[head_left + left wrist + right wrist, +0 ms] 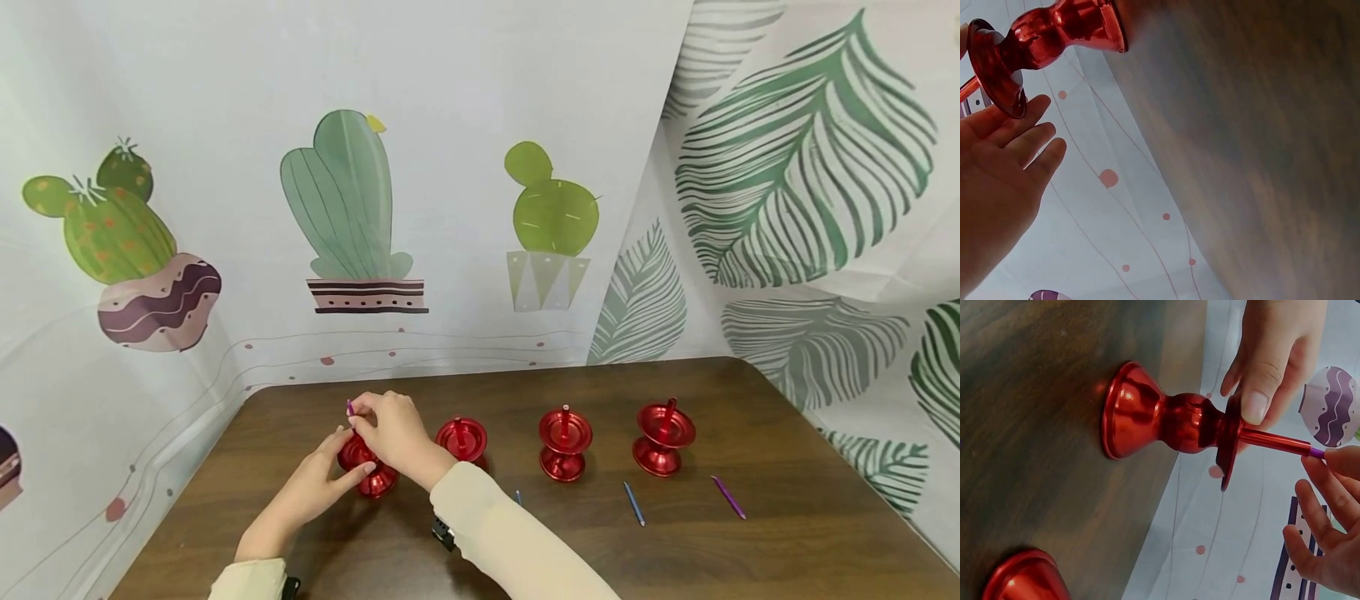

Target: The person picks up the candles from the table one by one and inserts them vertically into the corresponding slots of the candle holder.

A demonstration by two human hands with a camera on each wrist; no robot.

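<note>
A shiny red candle holder (pixel 378 482) stands upright on the table at the left, with a dish on top and a thin red tube (pixel 1275 441) rising from its middle. My left hand (pixel 311 487) holds the dish by its rim, thumb on the upper side and fingers (pixel 1038 107) beneath. At the tube's top, my right hand (pixel 393 429) pinches a thin purple candle (pixel 1316 452) between thumb and finger. Only a short purple length shows above the tube. The right hand's other fingers are spread apart from the holder.
Three similar red holders stand in a row to the right: one (pixel 462 437) partly behind my right arm, one (pixel 564 433) mid-table, one (pixel 663 433) farther right. Before them lie two blue candles, one (pixel 633 503) in full view, and a purple candle (pixel 728 497). A patterned cloth hangs behind.
</note>
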